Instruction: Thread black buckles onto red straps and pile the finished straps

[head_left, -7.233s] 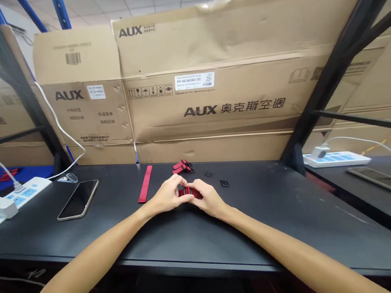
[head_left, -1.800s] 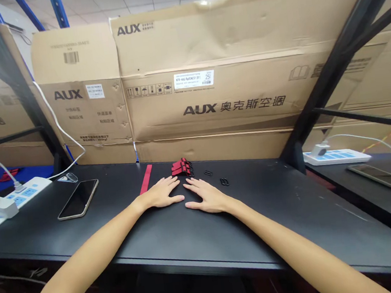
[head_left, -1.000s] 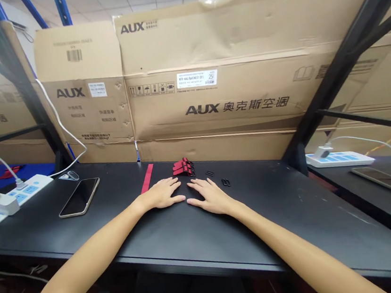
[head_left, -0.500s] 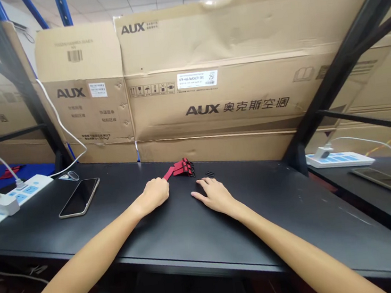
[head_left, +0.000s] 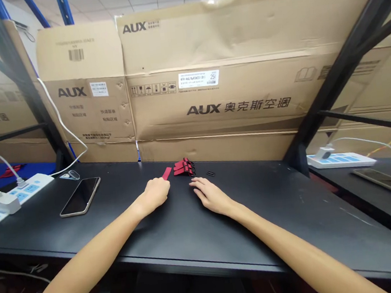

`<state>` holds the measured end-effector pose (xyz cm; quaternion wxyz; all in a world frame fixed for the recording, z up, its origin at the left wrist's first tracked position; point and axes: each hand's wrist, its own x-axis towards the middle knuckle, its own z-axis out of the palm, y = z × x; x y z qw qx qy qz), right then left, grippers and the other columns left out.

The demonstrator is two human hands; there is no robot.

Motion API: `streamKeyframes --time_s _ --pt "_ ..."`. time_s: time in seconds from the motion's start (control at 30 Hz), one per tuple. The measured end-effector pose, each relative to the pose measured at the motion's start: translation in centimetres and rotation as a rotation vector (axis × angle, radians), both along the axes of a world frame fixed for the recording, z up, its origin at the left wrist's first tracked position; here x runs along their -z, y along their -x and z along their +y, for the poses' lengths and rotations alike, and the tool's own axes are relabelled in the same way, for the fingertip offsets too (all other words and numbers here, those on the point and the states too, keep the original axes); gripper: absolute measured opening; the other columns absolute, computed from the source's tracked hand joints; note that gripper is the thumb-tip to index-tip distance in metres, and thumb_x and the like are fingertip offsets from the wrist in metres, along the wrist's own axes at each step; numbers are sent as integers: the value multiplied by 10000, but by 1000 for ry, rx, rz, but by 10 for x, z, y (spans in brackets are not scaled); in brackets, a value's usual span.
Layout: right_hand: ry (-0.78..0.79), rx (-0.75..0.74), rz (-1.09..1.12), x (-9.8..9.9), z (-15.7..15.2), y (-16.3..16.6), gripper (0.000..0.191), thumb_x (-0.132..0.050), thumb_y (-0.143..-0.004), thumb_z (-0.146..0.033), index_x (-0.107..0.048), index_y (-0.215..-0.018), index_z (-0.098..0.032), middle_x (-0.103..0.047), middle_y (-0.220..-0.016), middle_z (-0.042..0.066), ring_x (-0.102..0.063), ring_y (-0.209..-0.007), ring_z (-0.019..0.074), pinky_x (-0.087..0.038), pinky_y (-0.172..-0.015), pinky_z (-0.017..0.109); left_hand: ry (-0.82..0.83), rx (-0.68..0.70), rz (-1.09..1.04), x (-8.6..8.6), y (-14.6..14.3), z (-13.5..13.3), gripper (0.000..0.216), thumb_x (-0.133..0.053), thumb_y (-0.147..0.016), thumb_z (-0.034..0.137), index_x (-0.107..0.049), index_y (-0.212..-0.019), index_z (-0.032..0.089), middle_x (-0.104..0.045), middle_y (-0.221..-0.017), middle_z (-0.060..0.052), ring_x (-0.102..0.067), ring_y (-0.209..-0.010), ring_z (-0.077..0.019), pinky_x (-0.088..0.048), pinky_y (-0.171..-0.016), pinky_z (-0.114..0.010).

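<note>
My left hand (head_left: 155,192) is closed around a short red strap (head_left: 167,173), and one flat end of it sticks out past the fingers. Just to the right lies a small stack of red straps (head_left: 183,167) with black buckles along its right side. My right hand (head_left: 211,196) rests low over the table near that stack, fingers drawn together and thumb close under them. Whatever its fingertips pinch is too small and dark to make out. A loose black oval buckle (head_left: 210,173) lies beyond the right hand.
On the black table (head_left: 179,243) a phone (head_left: 80,196) lies at left, beside a white power strip (head_left: 29,188) with plugs and cables. Cardboard panels (head_left: 231,90) stand along the back. Dark metal posts (head_left: 335,67) slant up at both sides.
My right hand has shifted slightly left, its thumb and fingers drawing closer together. The red strap in my left hand now stands apart from the stack, tilted more upright.
</note>
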<state>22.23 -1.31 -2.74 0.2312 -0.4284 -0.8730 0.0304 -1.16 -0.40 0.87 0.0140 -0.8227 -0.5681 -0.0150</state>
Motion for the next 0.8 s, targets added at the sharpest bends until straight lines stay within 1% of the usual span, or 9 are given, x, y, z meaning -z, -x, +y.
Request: streamKeyframes --time_s 0.13,0.27,0.37,0.47,0.6,0.67,0.8 --pt "-11 43 -7 5 5 -3 355 -349 -908 -237 -548 -1197 -180 -514 -1296 114 -479 -1204 238 -383 -1039 425 8 11 37 -1 4 4 268 -547 -746 109 -664 -987 105 -648 -979 -191 -613 -981 -291 -457 -879 -392" --pt "-35 12 24 10 9 -4 345 -350 -897 -177 -558 -1171 -160 -563 -1243 120 -531 -1150 227 -419 -1008 411 0 21 56 -4 8 10 248 -577 -713 91 -671 -941 72 -654 -945 -208 -626 -943 -289 -464 -842 -337" --pt "-50 -17 67 11 10 -4 336 -366 -889 -158 -561 -1163 -164 -595 -1199 112 -559 -1111 220 -448 -978 400 -40 0 29 -2 12 13 256 -560 -705 73 -673 -935 66 -654 -928 -218 -638 -902 -294 -471 -794 -330" --pt "-57 -19 97 11 10 -3 330 -389 -880 -153 -562 -1160 -171 -607 -1177 109 -574 -1085 220 -461 -961 399 -65 15 -31 1 14 16 306 -535 -696 53 -680 -959 110 -671 -923 -182 -642 -894 -280 -469 -788 -329" --pt "-53 4 92 10 10 -6 339 -421 -867 -156 -548 -1181 -166 -604 -1177 113 -575 -1072 225 -461 -954 400 0 98 -147 2 15 20 416 -517 -665 25 -692 -992 213 -698 -938 -88 -637 -937 -233 -449 -837 -291" --pt "-43 5 76 10 11 -7 344 -429 -861 -151 -543 -1185 -170 -606 -1173 109 -582 -1050 221 -465 -942 399 31 104 -180 2 16 21 410 -521 -655 30 -702 -973 214 -703 -926 -77 -637 -937 -222 -448 -832 -268" --pt "-46 -20 51 9 12 -7 317 -441 -861 -158 -554 -1156 -186 -606 -1158 96 -586 -1014 215 -472 -915 399 62 72 -187 0 18 20 332 -536 -654 61 -715 -908 179 -704 -868 -93 -647 -901 -218 -456 -792 -246"
